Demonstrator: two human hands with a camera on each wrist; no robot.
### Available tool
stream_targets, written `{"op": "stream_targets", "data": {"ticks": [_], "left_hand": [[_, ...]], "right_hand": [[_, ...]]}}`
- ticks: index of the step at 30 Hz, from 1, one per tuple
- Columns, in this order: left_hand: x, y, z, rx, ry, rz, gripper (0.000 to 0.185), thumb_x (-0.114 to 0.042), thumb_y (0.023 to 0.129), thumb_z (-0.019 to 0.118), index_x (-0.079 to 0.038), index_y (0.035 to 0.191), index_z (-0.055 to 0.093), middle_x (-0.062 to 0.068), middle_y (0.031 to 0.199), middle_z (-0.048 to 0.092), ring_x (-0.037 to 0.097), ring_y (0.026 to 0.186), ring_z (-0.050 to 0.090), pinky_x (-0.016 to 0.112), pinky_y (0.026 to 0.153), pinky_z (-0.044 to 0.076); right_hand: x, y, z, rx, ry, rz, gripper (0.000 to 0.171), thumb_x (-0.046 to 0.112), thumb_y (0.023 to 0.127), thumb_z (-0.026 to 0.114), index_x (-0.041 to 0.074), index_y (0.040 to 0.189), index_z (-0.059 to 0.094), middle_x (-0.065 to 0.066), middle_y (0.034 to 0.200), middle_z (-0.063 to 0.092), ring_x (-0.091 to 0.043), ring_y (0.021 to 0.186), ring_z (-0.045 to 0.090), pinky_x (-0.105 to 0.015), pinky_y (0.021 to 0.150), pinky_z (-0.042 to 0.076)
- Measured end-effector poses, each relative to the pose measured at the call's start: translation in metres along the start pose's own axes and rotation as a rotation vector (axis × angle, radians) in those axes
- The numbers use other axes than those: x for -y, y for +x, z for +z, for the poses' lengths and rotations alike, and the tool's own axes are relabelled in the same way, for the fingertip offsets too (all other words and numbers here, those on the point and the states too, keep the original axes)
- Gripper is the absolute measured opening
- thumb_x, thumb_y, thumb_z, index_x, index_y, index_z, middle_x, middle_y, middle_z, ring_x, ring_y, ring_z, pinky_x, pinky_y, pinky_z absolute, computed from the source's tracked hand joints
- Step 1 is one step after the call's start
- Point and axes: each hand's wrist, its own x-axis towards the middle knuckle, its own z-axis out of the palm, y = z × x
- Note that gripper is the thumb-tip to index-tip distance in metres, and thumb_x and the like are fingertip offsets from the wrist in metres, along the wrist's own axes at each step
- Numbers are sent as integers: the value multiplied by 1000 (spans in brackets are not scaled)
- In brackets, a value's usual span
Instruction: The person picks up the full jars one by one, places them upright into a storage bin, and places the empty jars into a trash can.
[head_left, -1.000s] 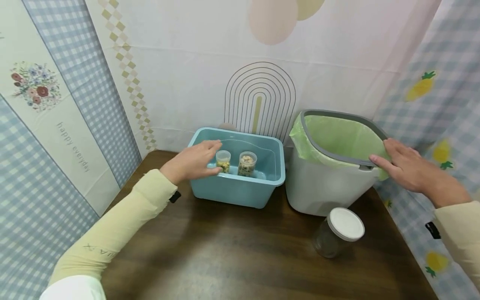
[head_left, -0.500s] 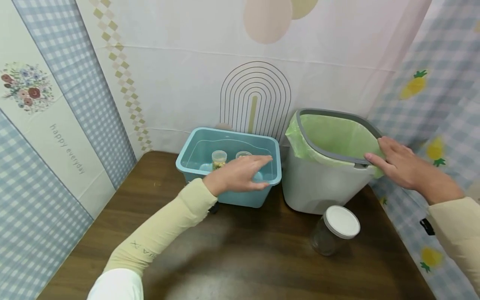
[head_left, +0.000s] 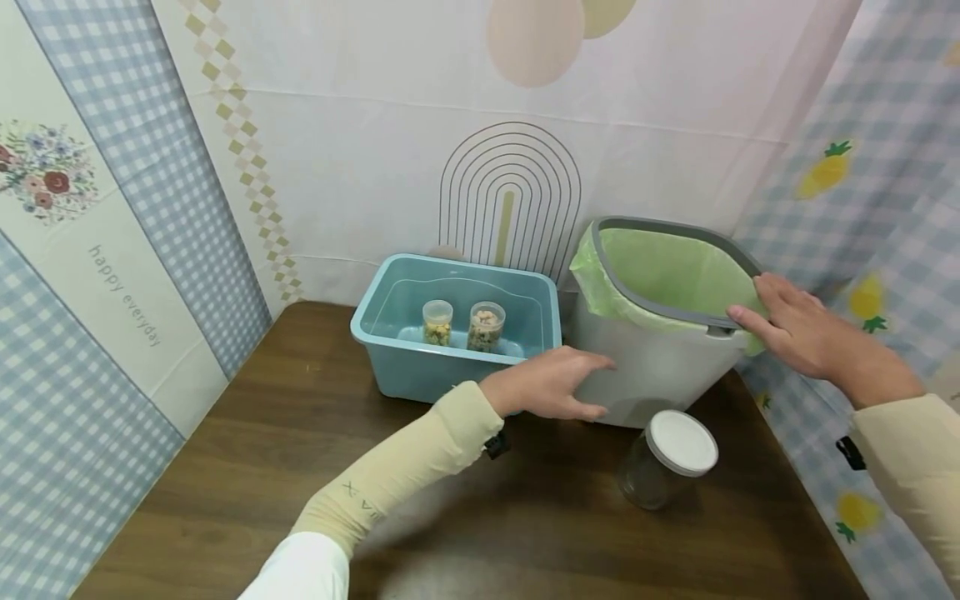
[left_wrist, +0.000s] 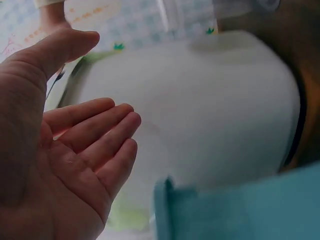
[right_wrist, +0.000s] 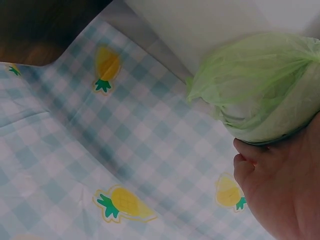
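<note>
My left hand (head_left: pixel 558 385) hovers open just in front of the lower left side of the white bin (head_left: pixel 652 375), palm toward it and holding nothing. The left wrist view shows its fingers (left_wrist: pixel 95 135) relaxed, a short gap from the bin's wall (left_wrist: pixel 210 110). My right hand (head_left: pixel 787 329) holds the bin's grey rim (head_left: pixel 660 227) at its right corner, over the green bag liner (head_left: pixel 675 271), with the thumb against the bunched bag (right_wrist: pixel 260 85). A glass jar with a white lid (head_left: pixel 671 458) stands on the table in front of the bin.
A light blue tub (head_left: pixel 420 375) sits left of the bin and holds two small clear jars of food (head_left: pixel 486 327). The brown table (head_left: pixel 300 467) is walled by patterned cloth (right_wrist: pixel 125 130) at the back and on both sides.
My left hand has left the blue tub and swung right and nearer, down to the bin's side. The right hand has stayed on the bin's rim.
</note>
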Motion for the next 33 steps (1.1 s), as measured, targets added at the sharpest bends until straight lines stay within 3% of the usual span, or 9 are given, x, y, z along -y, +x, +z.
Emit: {"op": "stream_targets", "data": {"ticks": [9,16,25,33], "left_hand": [[-7,21,40,14,-102,47,68,-42,97,75,-6,152,55,7,152,62,15,140,59,20,115,47],[-15,31,66,14,-174,19,81,-48,88,84,-6,152,53,6,152,61,13,140,59,16,114,46],[-22,46,98,-43,-174,-9,95,-54,82,87,-9,156,48,1,155,58,9,140,56,13,113,44],[-24,53,115,-96,-259,-28,92,-53,82,88,-10,154,50,0,148,61,6,132,60,10,106,46]], "right_hand": [[4,-7,4,-4,4,17,89,55,114,24,-11,164,-8,-41,169,-10,-62,156,-6,-77,124,-1],[8,-14,8,-10,11,27,89,56,114,25,-10,164,-8,-41,169,-10,-61,157,-6,-78,123,-1],[14,-19,8,-24,21,38,89,56,114,25,-9,165,-7,-40,170,-8,-61,157,-5,-79,122,2],[16,-21,9,-41,8,42,88,55,114,25,-11,165,-6,-41,169,-5,-62,157,-2,-78,123,3]]}}
